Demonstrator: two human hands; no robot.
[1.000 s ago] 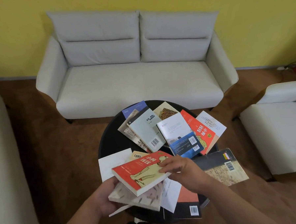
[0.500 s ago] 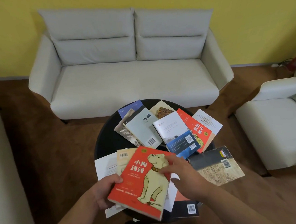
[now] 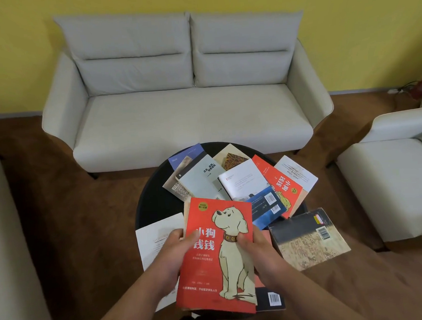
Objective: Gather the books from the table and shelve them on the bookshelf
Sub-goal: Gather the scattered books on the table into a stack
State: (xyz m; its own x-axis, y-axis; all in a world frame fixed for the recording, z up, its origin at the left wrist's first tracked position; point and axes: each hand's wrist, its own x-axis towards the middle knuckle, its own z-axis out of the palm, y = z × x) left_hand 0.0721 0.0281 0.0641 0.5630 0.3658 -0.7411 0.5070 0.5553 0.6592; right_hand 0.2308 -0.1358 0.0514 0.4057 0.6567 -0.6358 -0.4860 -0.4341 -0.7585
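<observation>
The person holds a red book [image 3: 217, 257] with a cartoon dog on it up over the near side of the round black table [image 3: 153, 202], with the cover facing them. The left hand [image 3: 172, 255] grips the book's left edge. Its thumb lies across the cover, and the other fingers are tucked behind where I cannot see them. The right hand [image 3: 259, 252] grips the right edge the same way, thumb pressed on the cover beside the dog's collar. A thin tan edge peeks out behind the book's top left corner (I cannot tell what it belongs to). Lots of other books lie flat on the table, many of them overlapping. A white book [image 3: 157, 233] sits at the left, partly under the left hand. At the far side a grey book [image 3: 201, 182] lies on top of a purple-blue book [image 3: 190, 153]. Next to it is a white-and-blue book [image 3: 245, 182], then a second red book [image 3: 279, 183]. A dark and tan book [image 3: 307, 238] hangs over the table's right edge, and a black book with a barcode [image 3: 271, 298] shows just below the right hand. Behind the table stands a pale grey sofa [image 3: 188, 117] against a yellow wall, and off to the right is a cream armchair [image 3: 389, 179] on the brown floor.
</observation>
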